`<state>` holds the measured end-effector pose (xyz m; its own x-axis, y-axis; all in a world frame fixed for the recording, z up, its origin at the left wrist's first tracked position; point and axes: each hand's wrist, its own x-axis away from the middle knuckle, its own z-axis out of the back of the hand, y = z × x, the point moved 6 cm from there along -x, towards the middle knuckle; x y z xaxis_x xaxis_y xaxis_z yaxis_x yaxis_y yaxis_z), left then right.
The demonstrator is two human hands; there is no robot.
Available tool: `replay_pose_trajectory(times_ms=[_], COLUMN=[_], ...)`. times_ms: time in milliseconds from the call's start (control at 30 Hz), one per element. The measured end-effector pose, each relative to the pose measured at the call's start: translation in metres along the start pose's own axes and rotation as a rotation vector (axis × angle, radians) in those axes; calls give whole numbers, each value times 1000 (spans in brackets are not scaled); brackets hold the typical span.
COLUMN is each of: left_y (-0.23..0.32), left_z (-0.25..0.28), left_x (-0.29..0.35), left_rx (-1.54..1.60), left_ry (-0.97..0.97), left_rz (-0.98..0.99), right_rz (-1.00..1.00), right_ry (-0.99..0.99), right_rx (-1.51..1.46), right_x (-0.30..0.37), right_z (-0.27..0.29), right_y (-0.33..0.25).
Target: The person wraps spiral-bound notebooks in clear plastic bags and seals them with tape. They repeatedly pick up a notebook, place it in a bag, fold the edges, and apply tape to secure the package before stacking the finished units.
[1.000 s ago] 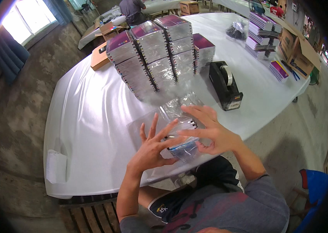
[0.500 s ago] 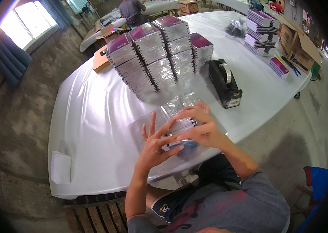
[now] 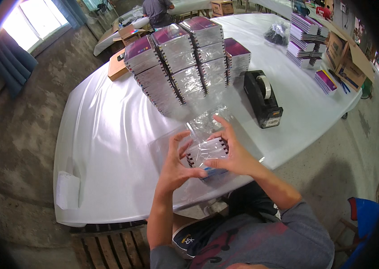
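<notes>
A small bundle of spiral-bound notebooks [image 3: 206,151] in loose transparent plastic film lies near the table's front edge, its black coils showing at both sides. My left hand [image 3: 174,167] is curved round the bundle's left side, thumb at the near edge and fingers at the far one. On the other side my right hand [image 3: 235,154] grips it, thumb lying across the top and index finger raised over the film. An empty flap of the film [image 3: 208,122] spreads beyond the bundle. Something blue shows at the bundle's near end, partly covered by the film.
Wrapped notebook stacks [image 3: 185,58] rise beyond my hands. A black tape dispenser [image 3: 263,99] stands to their right. Farther right are more notebook stacks [image 3: 305,40], a small notebook pile [image 3: 325,82], pliers [image 3: 345,86] and a cardboard box [image 3: 351,67]. A white packet [image 3: 68,190] lies at the left edge.
My hands have moved apart from over the bundle to its two sides, uncovering its top. The fingers of my left hand have curled in from being spread.
</notes>
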<state>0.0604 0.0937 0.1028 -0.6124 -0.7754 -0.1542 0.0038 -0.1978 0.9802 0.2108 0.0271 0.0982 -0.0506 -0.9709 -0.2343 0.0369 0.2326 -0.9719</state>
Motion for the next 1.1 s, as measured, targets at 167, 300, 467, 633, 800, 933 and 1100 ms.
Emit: replay_pose_trajectory(times_ms=[167, 300, 467, 633, 800, 933, 1100], left_y=[-5, -13, -16, -19, -18, -23, -31], left_z=[-14, -12, -13, -11, -9, -12, -5], left_x=[5, -2, -2, -4, -5, -7, -8], left_rx=[120, 188, 168, 119, 44, 86, 13], left_ry=[-14, 13, 35, 7, 2, -25, -26], left_rz=[211, 250, 209, 190, 170, 155, 168], right_rz=[-46, -168, -375, -467, -109, -27, -181], right_ry=[28, 2, -242, -292, -253, -135, -152], right_rx=[16, 26, -231, -157, -147, -82, -140], right_x=[-15, -22, -24, -46, -78, -74, -51], right_z=[5, 7, 24, 21, 1, 18, 14], right_y=[6, 2, 14, 27, 0, -34, -41])
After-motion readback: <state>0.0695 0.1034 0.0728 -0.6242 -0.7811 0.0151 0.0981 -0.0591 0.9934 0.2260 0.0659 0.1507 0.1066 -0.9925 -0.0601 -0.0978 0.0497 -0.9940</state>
